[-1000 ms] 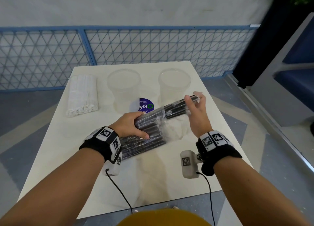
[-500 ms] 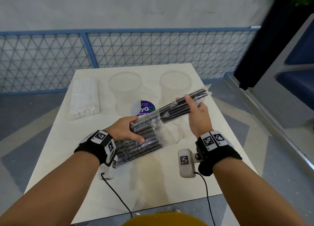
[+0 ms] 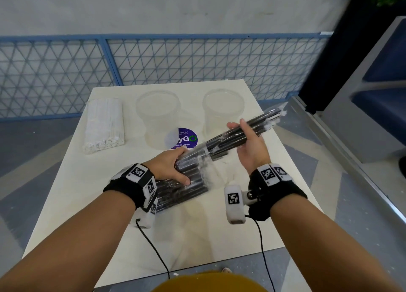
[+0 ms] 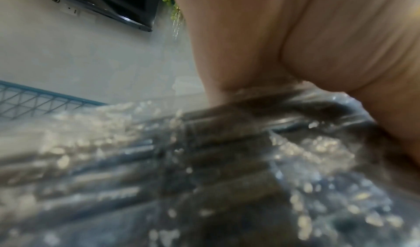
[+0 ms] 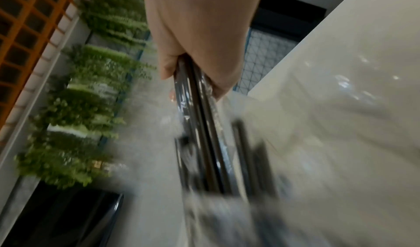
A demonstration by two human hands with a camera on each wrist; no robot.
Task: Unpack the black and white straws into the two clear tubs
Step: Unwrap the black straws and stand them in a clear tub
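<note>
A clear plastic pack of black straws (image 3: 186,186) lies slantwise on the white table (image 3: 197,236). My left hand (image 3: 169,168) grips the pack (image 4: 204,161) around its middle. My right hand (image 3: 248,142) holds a bunch of black straws (image 3: 254,126) that sticks out of the pack's far end towards the right tub; its fingers curl round the bunch (image 5: 200,125). Two clear tubs stand at the back, one left (image 3: 158,115) and one right (image 3: 223,109). A pack of white straws (image 3: 104,124) lies at the back left.
A round purple sticker (image 3: 184,139) sits on the table between the tubs and the pack. A blue mesh fence (image 3: 197,58) runs behind the table. A grey bench with dark blue seats (image 3: 373,93) stands to the right. Cables hang from both wrist cameras.
My right hand has drawn the bunch of black straws further out of the pack, up and to the right. My left hand has kept its grip on the pack.
</note>
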